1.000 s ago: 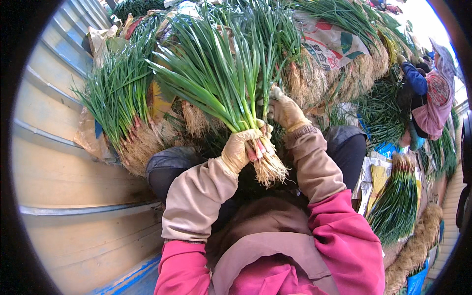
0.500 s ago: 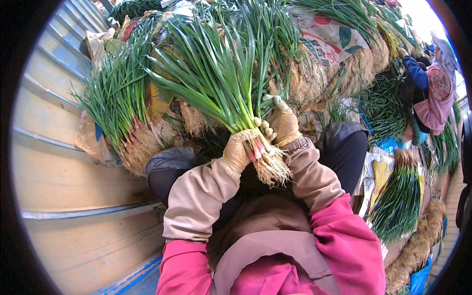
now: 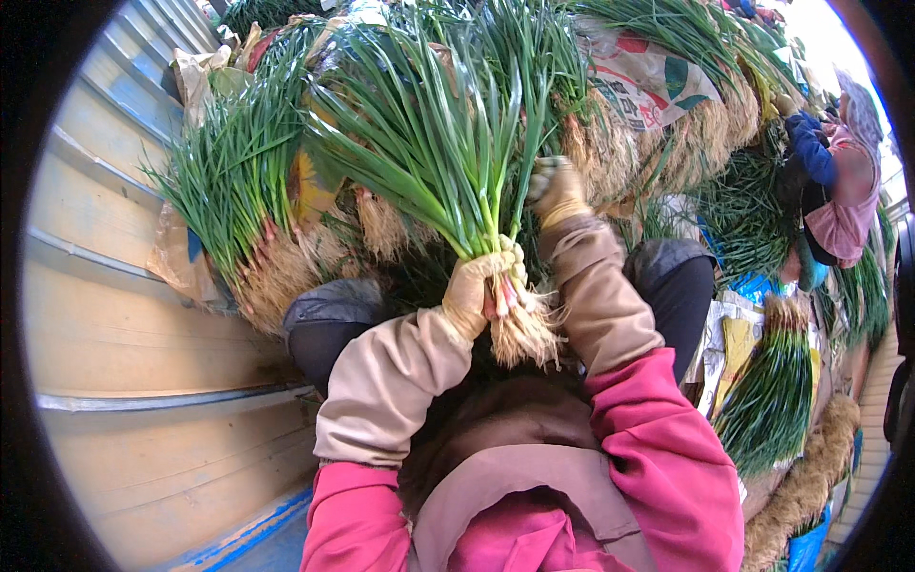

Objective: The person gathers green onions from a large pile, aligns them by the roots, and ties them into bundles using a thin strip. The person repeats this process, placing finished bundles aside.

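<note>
Green onions (image 3: 469,186) in left hand (image 3: 477,286)

The pale-yellow-gloved left hand (image 3: 469,291) wraps its fingers (image 3: 513,259) around a bunch of long-leaved green onions (image 3: 467,181), stringy beige roots (image 3: 524,336) below those fingers; the likewise gloved right hand (image 3: 558,191) curls beyond and right of them.

Brown floor (image 3: 760,488) shows at the lower right of the frame. Above it, a pale sheet (image 3: 706,345) carries green onions (image 3: 767,400), roots toward the top. At the left, a tan sack (image 3: 179,259) lies under a bunch (image 3: 233,176); loose greens (image 3: 748,205) lie over blue plastic (image 3: 753,286) at the right.
</note>
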`<state>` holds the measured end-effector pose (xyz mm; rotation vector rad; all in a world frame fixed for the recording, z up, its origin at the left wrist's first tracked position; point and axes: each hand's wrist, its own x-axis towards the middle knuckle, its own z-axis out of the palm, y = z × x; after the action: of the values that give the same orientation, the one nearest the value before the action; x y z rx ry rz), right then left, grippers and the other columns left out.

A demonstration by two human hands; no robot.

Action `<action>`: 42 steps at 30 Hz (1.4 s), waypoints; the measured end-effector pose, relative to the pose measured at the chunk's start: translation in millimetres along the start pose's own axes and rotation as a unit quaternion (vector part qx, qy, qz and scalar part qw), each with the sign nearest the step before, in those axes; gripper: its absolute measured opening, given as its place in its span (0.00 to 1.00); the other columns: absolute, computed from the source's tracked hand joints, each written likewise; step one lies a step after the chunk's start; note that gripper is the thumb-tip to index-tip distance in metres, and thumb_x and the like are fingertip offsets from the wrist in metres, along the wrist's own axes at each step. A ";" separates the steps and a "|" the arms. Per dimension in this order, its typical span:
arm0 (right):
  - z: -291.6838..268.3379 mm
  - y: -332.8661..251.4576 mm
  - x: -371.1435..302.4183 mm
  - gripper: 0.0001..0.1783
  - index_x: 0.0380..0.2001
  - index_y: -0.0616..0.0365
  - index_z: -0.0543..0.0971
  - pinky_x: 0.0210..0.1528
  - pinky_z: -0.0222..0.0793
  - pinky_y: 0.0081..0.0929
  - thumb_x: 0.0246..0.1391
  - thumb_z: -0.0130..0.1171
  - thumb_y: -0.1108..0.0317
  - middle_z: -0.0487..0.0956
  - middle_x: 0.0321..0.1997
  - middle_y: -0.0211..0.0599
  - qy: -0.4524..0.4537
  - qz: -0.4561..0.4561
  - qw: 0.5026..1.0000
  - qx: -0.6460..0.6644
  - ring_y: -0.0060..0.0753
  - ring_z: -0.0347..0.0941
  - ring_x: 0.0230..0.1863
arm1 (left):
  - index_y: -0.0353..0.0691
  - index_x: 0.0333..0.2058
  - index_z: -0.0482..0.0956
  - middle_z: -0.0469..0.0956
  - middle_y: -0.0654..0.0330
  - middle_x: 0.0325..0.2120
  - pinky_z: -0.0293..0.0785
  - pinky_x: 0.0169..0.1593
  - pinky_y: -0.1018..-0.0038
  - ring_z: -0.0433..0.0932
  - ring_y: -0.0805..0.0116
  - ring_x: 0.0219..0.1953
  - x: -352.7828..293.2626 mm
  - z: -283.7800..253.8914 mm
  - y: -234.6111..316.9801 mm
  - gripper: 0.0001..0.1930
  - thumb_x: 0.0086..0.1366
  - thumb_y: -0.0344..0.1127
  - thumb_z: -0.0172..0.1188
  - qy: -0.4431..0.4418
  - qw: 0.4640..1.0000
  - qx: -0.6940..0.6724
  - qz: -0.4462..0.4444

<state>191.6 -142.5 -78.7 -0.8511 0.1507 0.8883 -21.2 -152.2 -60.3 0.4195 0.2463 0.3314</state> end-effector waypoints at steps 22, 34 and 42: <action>-25.9 45.4 -80.3 0.14 0.44 0.61 0.70 0.24 0.68 0.20 0.53 0.45 0.77 0.76 0.32 0.34 -0.088 -0.117 0.962 -0.231 0.24 0.71 0.25 | 0.32 0.37 0.71 0.75 0.54 0.23 0.73 0.19 0.71 0.75 0.61 0.16 7.0 -1.2 -10.7 0.10 0.55 0.25 0.57 0.049 0.980 0.190 0.009; -23.8 50.0 -65.1 0.09 0.28 0.58 0.72 0.08 0.53 0.24 0.57 0.43 0.68 0.66 0.12 0.28 -0.037 0.172 0.982 -0.070 0.27 0.56 0.07 | 0.34 0.34 0.72 0.74 0.57 0.22 0.73 0.22 0.74 0.74 0.67 0.18 13.6 -3.3 -8.8 0.09 0.52 0.24 0.57 0.064 0.982 0.170 0.059; -98.1 39.1 13.0 0.06 0.28 0.57 0.73 0.25 0.66 0.30 0.54 0.45 0.72 0.72 0.24 0.32 -0.132 0.138 0.981 -0.038 0.31 0.67 0.22 | 0.36 0.36 0.72 0.74 0.55 0.35 0.76 0.36 0.74 0.75 0.68 0.32 -11.9 23.9 12.8 0.11 0.52 0.21 0.55 0.016 0.991 0.133 0.012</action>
<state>192.6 -190.8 -173.4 -0.7850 0.0026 1.2658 -28.3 -153.9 -31.6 0.6806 0.3187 0.3308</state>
